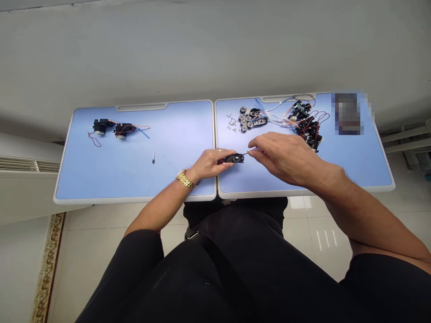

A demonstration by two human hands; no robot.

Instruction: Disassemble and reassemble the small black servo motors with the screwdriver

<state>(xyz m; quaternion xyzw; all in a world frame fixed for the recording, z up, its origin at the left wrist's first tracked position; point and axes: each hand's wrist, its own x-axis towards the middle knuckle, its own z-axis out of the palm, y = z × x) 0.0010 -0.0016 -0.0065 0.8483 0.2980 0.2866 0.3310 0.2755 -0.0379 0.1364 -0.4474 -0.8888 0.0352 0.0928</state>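
Note:
My left hand point(212, 163), with a gold watch point(186, 179) on its wrist, grips a small black mechanical part point(235, 158) between thumb and fingers, just above the table near the seam. The part shows a round hub on its upper face. At its right end my right hand point(274, 154) is closed in a pinch on a thin strip or rod point(252, 151) that reaches the part; whether it is a wire or a tool I cannot tell. Beyond my hands lie several round silver-and-black pieces point(245, 119) and a scatter of small screws point(232, 123).
Wired black assemblies point(308, 128) with red, blue and orange leads lie at the right. Two similar ones point(103, 127) are at the left, near a small dark-tipped rod point(153, 156). A blurred dark rectangle point(348, 113) is far right. The blue folding table point(175, 130) has a central seam.

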